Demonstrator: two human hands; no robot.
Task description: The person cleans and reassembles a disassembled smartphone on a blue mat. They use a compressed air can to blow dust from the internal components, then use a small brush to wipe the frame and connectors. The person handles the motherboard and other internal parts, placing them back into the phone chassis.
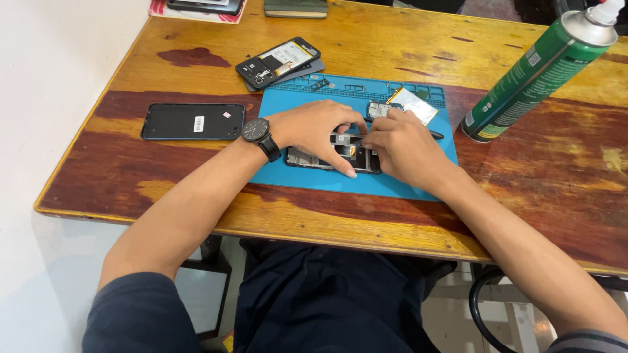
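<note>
An opened phone (340, 159) lies flat on a blue work mat (288, 108), its insides showing. My left hand (314, 129), with a black watch on the wrist, presses down on the phone's left half, thumb at its near edge. My right hand (400, 145) grips a thin dark tool (433, 134) whose tip meets the phone's middle. Just beyond my fingers, a small circuit board with a pale flat part (413, 104) rests on the mat.
A black phone back cover (192, 121) lies left of the mat. Another opened phone (277, 62) sits at the mat's far left corner. A green spray can (536, 75) stands at the right. More devices lie at the wooden table's far edge (296, 7).
</note>
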